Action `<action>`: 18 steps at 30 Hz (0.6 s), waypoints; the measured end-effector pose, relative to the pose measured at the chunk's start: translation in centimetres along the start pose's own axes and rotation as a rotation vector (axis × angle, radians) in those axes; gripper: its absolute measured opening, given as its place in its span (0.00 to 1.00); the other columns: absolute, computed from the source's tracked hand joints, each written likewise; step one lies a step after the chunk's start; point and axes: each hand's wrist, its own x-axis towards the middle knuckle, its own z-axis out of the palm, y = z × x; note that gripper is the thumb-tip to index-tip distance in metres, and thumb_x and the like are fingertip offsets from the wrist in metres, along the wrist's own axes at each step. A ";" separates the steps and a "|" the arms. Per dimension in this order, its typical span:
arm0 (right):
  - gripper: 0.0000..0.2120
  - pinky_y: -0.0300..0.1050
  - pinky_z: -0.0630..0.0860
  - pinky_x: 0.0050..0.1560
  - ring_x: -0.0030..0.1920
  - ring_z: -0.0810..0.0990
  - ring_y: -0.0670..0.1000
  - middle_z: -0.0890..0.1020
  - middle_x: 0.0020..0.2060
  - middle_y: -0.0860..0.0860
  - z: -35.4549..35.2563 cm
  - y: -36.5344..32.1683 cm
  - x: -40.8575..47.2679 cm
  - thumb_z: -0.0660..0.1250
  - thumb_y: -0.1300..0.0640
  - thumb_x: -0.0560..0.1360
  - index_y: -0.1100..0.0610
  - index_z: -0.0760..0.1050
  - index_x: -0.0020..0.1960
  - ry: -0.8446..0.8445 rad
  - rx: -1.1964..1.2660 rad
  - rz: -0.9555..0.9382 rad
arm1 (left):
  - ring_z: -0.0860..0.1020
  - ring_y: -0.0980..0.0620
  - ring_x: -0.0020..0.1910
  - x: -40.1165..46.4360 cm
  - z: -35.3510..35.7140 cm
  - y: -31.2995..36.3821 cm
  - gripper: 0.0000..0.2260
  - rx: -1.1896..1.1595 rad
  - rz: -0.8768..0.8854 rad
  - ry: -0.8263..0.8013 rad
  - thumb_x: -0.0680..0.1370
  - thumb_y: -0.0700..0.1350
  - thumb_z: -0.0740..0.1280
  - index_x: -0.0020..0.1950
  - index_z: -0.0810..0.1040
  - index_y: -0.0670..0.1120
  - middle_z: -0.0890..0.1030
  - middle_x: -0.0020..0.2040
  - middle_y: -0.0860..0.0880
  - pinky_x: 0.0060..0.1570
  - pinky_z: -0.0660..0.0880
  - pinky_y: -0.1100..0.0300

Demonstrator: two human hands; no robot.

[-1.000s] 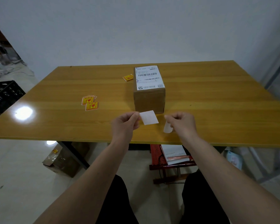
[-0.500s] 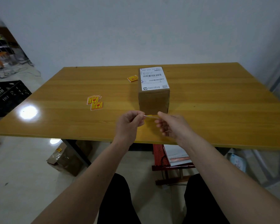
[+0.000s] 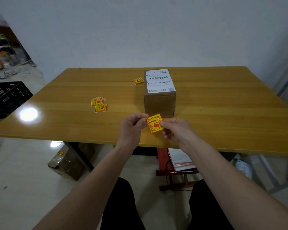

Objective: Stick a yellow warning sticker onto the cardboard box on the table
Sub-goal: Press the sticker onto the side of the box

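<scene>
A brown cardboard box (image 3: 160,103) with a white shipping label on top stands on the wooden table (image 3: 223,113), just beyond my hands. A yellow warning sticker (image 3: 154,123) with red print faces me, held over the table's near edge in front of the box. My left hand (image 3: 133,126) pinches its left edge and my right hand (image 3: 178,130) pinches its right edge. The sticker hangs a little short of the box's front face.
Several spare yellow stickers (image 3: 99,104) lie on the table to the left, and one more (image 3: 137,80) beside the box's far left corner. A black crate (image 3: 5,97) stands at far left. Under the table are a cardboard package (image 3: 68,161) and a red stool (image 3: 175,165) with papers.
A second ago the sticker showed its white back in my left hand, my right hand holding a white scrap. Both hands came together and the sticker now shows its yellow printed face.
</scene>
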 end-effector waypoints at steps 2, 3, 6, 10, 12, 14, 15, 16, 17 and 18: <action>0.02 0.39 0.73 0.33 0.31 0.74 0.46 0.80 0.34 0.52 0.1 0.1 0.0 0.69 0.62 0.74 0.59 0.79 0.42 0.001 0.000 0.001 | 0.79 0.51 0.44 0.1 0.0 -0.1 0.07 -0.009 -0.003 0.017 0.77 0.34 0.62 0.49 0.78 0.43 0.81 0.42 0.48 0.44 0.78 0.65; 0.02 0.39 0.73 0.33 0.31 0.74 0.46 0.80 0.34 0.52 0.1 0.1 0.0 0.69 0.63 0.74 0.59 0.79 0.43 0.003 0.001 -0.001 | 0.79 0.51 0.44 0.1 0.0 -0.1 0.07 -0.017 -0.007 0.023 0.78 0.34 0.62 0.51 0.77 0.43 0.81 0.41 0.48 0.46 0.77 0.64; 0.02 0.38 0.73 0.31 0.30 0.74 0.46 0.79 0.33 0.52 0.3 0.3 0.2 0.68 0.64 0.74 0.60 0.80 0.44 0.005 0.023 -0.019 | 0.78 0.54 0.42 0.0 0.0 0.0 0.10 -0.017 -0.004 0.045 0.78 0.35 0.62 0.58 0.74 0.43 0.80 0.40 0.49 0.48 0.76 0.61; 0.04 0.39 0.73 0.31 0.30 0.74 0.46 0.79 0.32 0.52 0.5 0.6 0.6 0.69 0.63 0.74 0.57 0.80 0.41 0.005 0.021 -0.033 | 0.77 0.52 0.44 0.0 -0.2 0.0 0.12 -0.002 -0.001 0.065 0.78 0.36 0.62 0.61 0.73 0.41 0.80 0.40 0.48 0.48 0.75 0.61; 0.04 0.40 0.73 0.33 0.31 0.74 0.47 0.80 0.33 0.52 0.6 0.7 0.6 0.68 0.63 0.74 0.57 0.80 0.41 0.004 0.004 -0.041 | 0.77 0.52 0.44 0.0 -0.4 -0.1 0.11 0.035 -0.004 0.067 0.78 0.37 0.62 0.61 0.74 0.42 0.81 0.41 0.48 0.50 0.75 0.60; 0.05 0.40 0.73 0.34 0.32 0.74 0.47 0.80 0.35 0.52 0.6 0.6 0.6 0.67 0.64 0.75 0.57 0.80 0.42 0.015 -0.040 -0.065 | 0.78 0.53 0.44 0.0 -0.5 -0.2 0.11 0.057 -0.015 0.071 0.78 0.39 0.63 0.60 0.75 0.42 0.81 0.41 0.48 0.51 0.75 0.59; 0.07 0.40 0.73 0.34 0.33 0.74 0.47 0.79 0.35 0.52 0.6 0.5 0.6 0.67 0.65 0.75 0.57 0.79 0.41 0.026 -0.078 -0.088 | 0.78 0.54 0.43 0.0 -0.6 -0.2 0.11 0.062 -0.022 0.072 0.78 0.39 0.64 0.60 0.75 0.42 0.81 0.42 0.48 0.50 0.76 0.60; 0.08 0.39 0.73 0.35 0.33 0.73 0.47 0.78 0.35 0.52 0.6 0.3 0.7 0.66 0.66 0.75 0.56 0.79 0.41 0.040 -0.128 -0.121 | 0.78 0.55 0.42 0.0 -0.6 -0.3 0.10 0.067 -0.029 0.069 0.78 0.40 0.64 0.58 0.76 0.42 0.80 0.41 0.49 0.49 0.76 0.61; 0.09 0.39 0.73 0.35 0.34 0.73 0.46 0.78 0.35 0.51 0.6 0.2 0.8 0.66 0.66 0.75 0.55 0.78 0.40 0.056 -0.184 -0.161 | 0.77 0.55 0.41 0.0 -0.7 -0.3 0.08 0.076 -0.033 0.061 0.78 0.41 0.64 0.56 0.78 0.43 0.80 0.41 0.50 0.48 0.76 0.62; 0.09 0.39 0.72 0.37 0.34 0.73 0.46 0.78 0.35 0.50 0.5 0.0 0.9 0.66 0.65 0.75 0.55 0.78 0.40 0.069 -0.246 -0.206 | 0.77 0.56 0.40 0.0 -0.8 -0.3 0.06 0.093 -0.034 0.045 0.78 0.42 0.65 0.53 0.79 0.44 0.80 0.40 0.51 0.46 0.75 0.63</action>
